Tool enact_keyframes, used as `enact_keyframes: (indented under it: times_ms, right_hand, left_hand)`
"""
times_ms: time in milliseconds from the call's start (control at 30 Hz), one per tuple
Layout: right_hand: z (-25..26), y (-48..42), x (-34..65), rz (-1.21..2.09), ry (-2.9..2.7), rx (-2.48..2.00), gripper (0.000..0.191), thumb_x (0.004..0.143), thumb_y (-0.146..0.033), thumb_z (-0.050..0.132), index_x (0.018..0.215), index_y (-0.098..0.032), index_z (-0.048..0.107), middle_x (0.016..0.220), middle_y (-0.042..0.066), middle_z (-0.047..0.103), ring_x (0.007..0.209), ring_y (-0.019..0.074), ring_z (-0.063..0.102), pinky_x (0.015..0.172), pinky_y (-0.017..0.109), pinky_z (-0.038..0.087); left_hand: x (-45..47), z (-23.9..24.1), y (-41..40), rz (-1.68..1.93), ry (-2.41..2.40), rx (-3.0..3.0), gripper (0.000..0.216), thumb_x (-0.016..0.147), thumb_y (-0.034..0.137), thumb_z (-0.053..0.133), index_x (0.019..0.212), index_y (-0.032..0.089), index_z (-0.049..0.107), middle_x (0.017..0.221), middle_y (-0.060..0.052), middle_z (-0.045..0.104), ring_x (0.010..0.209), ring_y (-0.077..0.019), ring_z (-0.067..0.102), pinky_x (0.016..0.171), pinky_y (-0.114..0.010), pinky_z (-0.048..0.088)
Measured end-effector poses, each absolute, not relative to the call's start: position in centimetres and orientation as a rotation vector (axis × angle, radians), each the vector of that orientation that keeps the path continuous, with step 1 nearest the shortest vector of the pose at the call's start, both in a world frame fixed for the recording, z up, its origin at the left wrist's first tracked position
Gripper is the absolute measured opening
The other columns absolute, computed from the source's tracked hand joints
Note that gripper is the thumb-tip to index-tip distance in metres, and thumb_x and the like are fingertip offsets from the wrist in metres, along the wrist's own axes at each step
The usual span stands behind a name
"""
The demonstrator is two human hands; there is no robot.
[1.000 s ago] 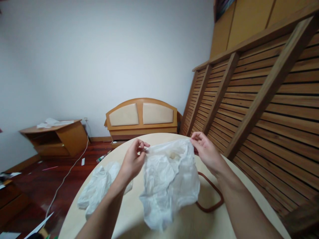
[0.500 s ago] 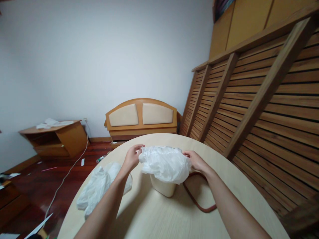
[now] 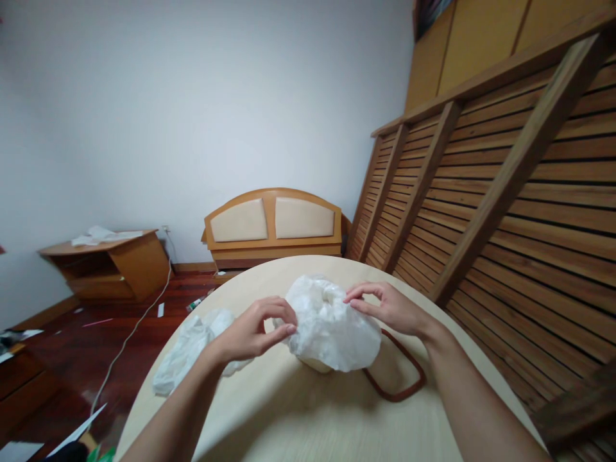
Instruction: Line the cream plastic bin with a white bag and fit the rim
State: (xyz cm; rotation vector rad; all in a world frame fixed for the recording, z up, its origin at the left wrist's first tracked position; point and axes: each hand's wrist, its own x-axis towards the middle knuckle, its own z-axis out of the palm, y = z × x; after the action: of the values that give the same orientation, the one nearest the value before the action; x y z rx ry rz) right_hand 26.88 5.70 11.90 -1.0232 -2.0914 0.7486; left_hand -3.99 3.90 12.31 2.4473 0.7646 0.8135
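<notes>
A white plastic bag [image 3: 337, 337] is draped over a small cream bin [image 3: 315, 365] on the round table, its middle sinking in as a hollow. Only a strip of the bin's lower side shows under the plastic. My left hand [image 3: 262, 326] is at the bag's left edge, fingers curved and thumb apart from them, the tips against the plastic. At the upper right, my right hand [image 3: 392, 308] has its fingers loosely spread, the fingertips touching the bag near the hollow. A brown rounded ring frame [image 3: 402, 393] lies to the right of the bin, partly covered by the bag.
More crumpled white plastic bags [image 3: 185, 351] lie on the left of the pale round table [image 3: 289, 423], partly behind my left forearm. Beyond are a wooden headboard [image 3: 269, 221] and a low cabinet [image 3: 139, 263]. Slatted wood panels [image 3: 510, 192] lean along the right.
Both hands have come off the bag's far edge and moved nearer me. The bag has spread lower around the bin, and a hollow now shows in its middle.
</notes>
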Motion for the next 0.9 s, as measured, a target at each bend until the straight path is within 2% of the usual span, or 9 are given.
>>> enact_keyframes:
  times_ms: [167,300,367,467,533,633,733,833,900]
  right_hand:
    - [11.1,3.1,27.3,0.801,-2.342,-1.133,0.044,0.093,-0.051,0.053,0.070,-0.018,0.073,0.077,0.005,0.073,0.076,0.0212,0.065,0.072,0.031,0.048]
    - [8.4,2.8,27.2,0.537,-2.289,-1.299,0.033,0.078,-0.048,0.074,0.093,-0.019,0.071,0.093,0.007,0.072,0.088,0.0260,0.066,0.080,0.036,0.050]
    - [6.8,3.3,26.9,0.518,-2.134,-1.291,0.071,0.070,-0.053,0.081,0.129,-0.020,0.058,0.126,0.014,0.063,0.116,0.0315,0.059,0.099,0.044,0.047]
    - [4.8,4.5,25.8,0.710,-1.969,-1.194,0.134,0.060,-0.058,0.086,0.159,-0.020,0.004,0.160,0.021,0.028,0.147,0.0334,0.030,0.119,0.051,0.025]
    - [3.7,5.0,24.7,0.873,-1.878,-1.114,0.147,0.058,-0.057,0.088,0.157,-0.022,-0.015,0.163,0.022,0.019,0.150,0.0325,0.025,0.122,0.052,0.019]
    - [2.3,5.3,22.8,1.052,-1.750,-1.009,0.154,0.057,-0.054,0.090,0.153,-0.024,-0.026,0.159,0.022,0.031,0.145,0.0310,0.035,0.120,0.052,0.024]
    - [0.9,5.3,21.7,1.049,-1.639,-0.965,0.152,0.053,-0.047,0.093,0.156,-0.026,-0.016,0.157,0.019,0.038,0.142,0.0312,0.040,0.119,0.052,0.027]
    - [0.0,5.4,22.0,1.082,-1.732,-0.977,0.119,0.052,-0.039,0.094,0.152,-0.025,0.031,0.148,0.015,0.051,0.135,0.0342,0.049,0.115,0.051,0.036]
    - [-0.1,5.4,23.0,1.096,-1.874,-1.000,0.094,0.055,-0.034,0.093,0.138,-0.022,0.052,0.138,0.014,0.060,0.128,0.0351,0.055,0.111,0.051,0.040]
  left_hand:
    - [-5.2,9.8,3.2,0.585,1.239,2.450,0.039,0.099,0.043,0.044,0.079,0.018,0.065,0.076,-0.005,0.068,0.067,-0.0163,0.060,0.063,-0.027,0.046]
    - [-5.9,7.7,4.7,0.969,1.344,2.291,0.034,0.091,0.052,0.058,0.098,0.018,0.061,0.096,-0.009,0.069,0.087,-0.0229,0.066,0.081,-0.038,0.052]
    - [-5.6,6.8,5.7,1.233,1.131,2.131,0.058,0.085,0.057,0.066,0.128,0.021,0.050,0.133,-0.016,0.057,0.120,-0.0287,0.059,0.102,-0.046,0.046]
    - [-4.0,5.5,6.9,1.208,0.743,1.914,0.113,0.070,0.067,0.076,0.154,0.029,0.012,0.162,-0.020,0.020,0.146,-0.0356,0.034,0.117,-0.054,0.031]
    - [-2.8,4.3,7.3,1.129,0.713,1.805,0.135,0.063,0.064,0.083,0.156,0.028,-0.007,0.163,-0.022,0.014,0.149,-0.0373,0.025,0.119,-0.056,0.027]
    - [-1.4,2.0,7.4,1.010,0.732,1.732,0.142,0.065,0.056,0.086,0.154,0.025,-0.019,0.158,-0.024,0.029,0.143,-0.0372,0.038,0.117,-0.058,0.030]
    - [-1.0,-0.6,7.4,0.878,0.765,1.835,0.120,0.067,0.054,0.085,0.156,0.019,0.013,0.152,-0.021,0.041,0.140,-0.0378,0.042,0.116,-0.054,0.034]
    - [-2.1,-2.3,7.5,0.628,0.751,1.914,0.080,0.078,0.055,0.075,0.142,0.017,0.046,0.139,-0.016,0.057,0.129,-0.0360,0.053,0.110,-0.050,0.043]
    - [-3.4,-2.4,7.7,0.536,0.768,1.933,0.078,0.075,0.054,0.078,0.138,0.015,0.052,0.133,-0.016,0.061,0.125,-0.0371,0.056,0.110,-0.052,0.043]
